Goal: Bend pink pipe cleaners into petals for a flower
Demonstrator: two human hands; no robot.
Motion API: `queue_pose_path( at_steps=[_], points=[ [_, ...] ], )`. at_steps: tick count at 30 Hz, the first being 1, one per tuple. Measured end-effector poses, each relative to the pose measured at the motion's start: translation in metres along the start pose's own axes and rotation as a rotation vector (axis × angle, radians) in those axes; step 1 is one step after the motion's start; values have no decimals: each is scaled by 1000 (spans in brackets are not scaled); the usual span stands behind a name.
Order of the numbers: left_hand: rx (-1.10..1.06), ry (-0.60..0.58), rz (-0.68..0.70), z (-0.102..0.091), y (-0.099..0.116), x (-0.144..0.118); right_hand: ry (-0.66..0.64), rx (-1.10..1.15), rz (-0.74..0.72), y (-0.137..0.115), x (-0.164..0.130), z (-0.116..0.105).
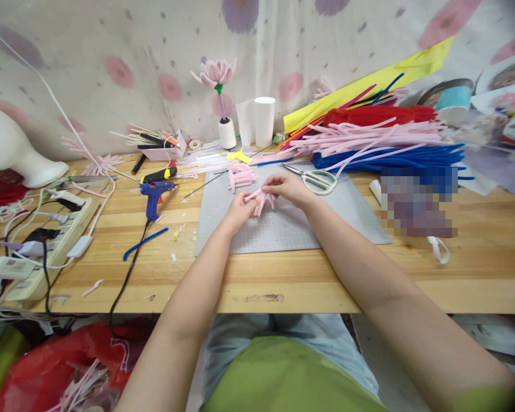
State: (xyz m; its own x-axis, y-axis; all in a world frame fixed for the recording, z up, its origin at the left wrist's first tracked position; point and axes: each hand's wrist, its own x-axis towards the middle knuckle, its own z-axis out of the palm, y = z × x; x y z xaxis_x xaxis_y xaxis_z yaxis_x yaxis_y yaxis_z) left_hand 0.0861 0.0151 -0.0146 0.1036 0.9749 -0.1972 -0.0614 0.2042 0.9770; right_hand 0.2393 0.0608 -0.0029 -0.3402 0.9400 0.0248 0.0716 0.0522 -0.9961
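Floral cloth hangs behind the wooden desk [369,280], and from my remote seat I see a grey cutting mat [292,229] at its middle. Heaped pipe cleaners [381,140] in red, pink and blue fill the far right; a power strip [47,240] and a blue glue gun [154,194] sit to the left, scissors [315,178] at the mat's far edge. Over the mat, my left hand [238,210] and right hand [289,187] are both pinched closed on a small pink pipe-cleaner piece [261,200], held just above the surface. I judge the bending goes best with short, firm fingertip grips close together, keeping the loops even. More pink pieces [241,177] lie just beyond.
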Motion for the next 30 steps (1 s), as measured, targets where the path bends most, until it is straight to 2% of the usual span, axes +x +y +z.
queue_pose_path(
  at_steps=[4,11,14,19,26,30],
  points=[
    [-90,-106,-56,-7,4,0,-63,5,29,0,-2,-2],
    [-26,15,-114,-5,6,-3,40,-106,-51,5,3,7],
    [-45,-22,-141,-5,4,-3,65,-57,-33,3,3,10],
    [-99,-128,-134,-1,0,-3,89,18,-53,-1,2,13],
    [-33,-146,-51,3,-5,-3,80,3,-96,1,2,10],
    [7,-156,-71,2,-5,-4,71,-34,-81,2,2,8]
  ],
)
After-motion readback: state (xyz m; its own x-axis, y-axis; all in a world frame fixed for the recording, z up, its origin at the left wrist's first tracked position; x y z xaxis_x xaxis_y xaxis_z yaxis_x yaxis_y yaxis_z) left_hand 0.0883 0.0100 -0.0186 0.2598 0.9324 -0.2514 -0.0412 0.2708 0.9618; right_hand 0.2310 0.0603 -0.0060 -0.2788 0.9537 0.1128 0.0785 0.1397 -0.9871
